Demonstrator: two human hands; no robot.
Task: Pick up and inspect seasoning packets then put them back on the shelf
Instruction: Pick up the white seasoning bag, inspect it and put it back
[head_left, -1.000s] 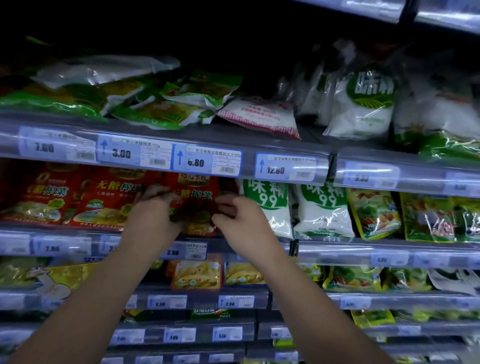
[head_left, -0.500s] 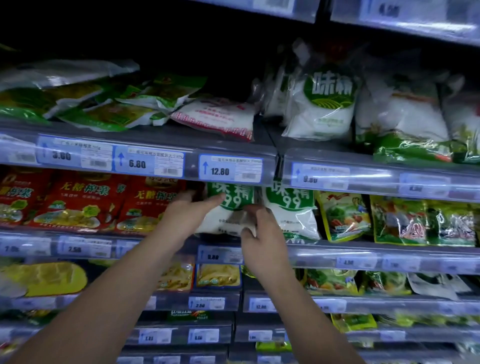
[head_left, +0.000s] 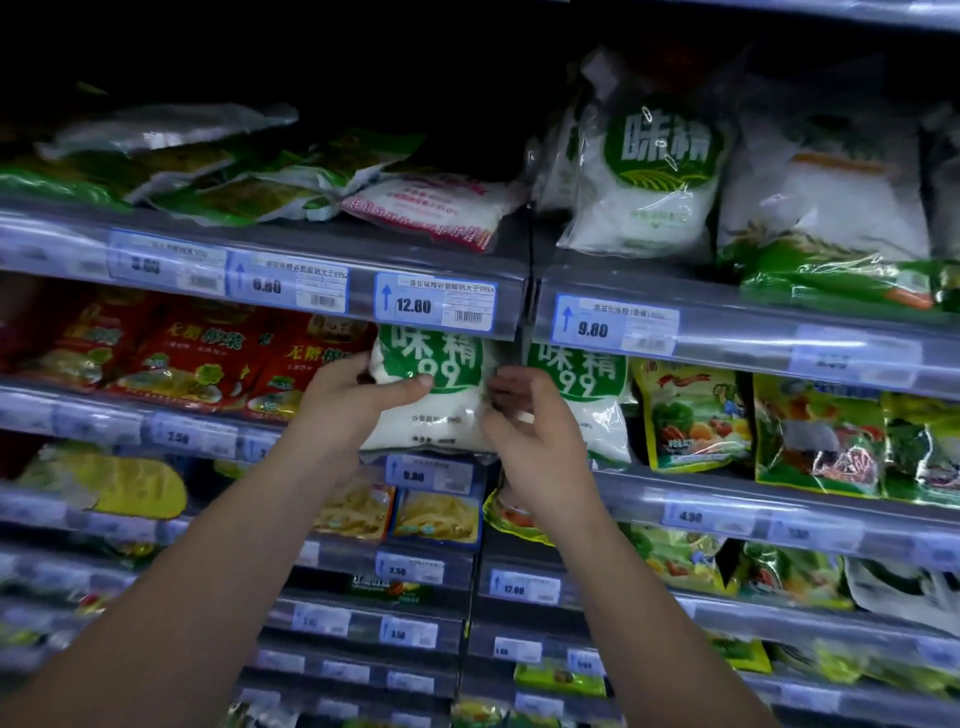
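Picking up, it seems: left grip (head_left: 348, 400) clasps the white, green-labelled plastic seasoning packet (head_left: 431, 421), right grip (head_left: 530, 431) pinches its edge; next, lift it out.

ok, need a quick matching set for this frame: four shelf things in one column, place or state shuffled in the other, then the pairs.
Things:
1. left "99" packet
2. red packets
3. 12.80 price tag
4. big white bag with a green oval label

Place or state:
A. upper shelf, right bay
B. shelf edge just above the held packet
C. held between left hand and right hand
D. same shelf as the held packet, left of the hands

Pairs: 1-C, 2-D, 3-B, 4-A
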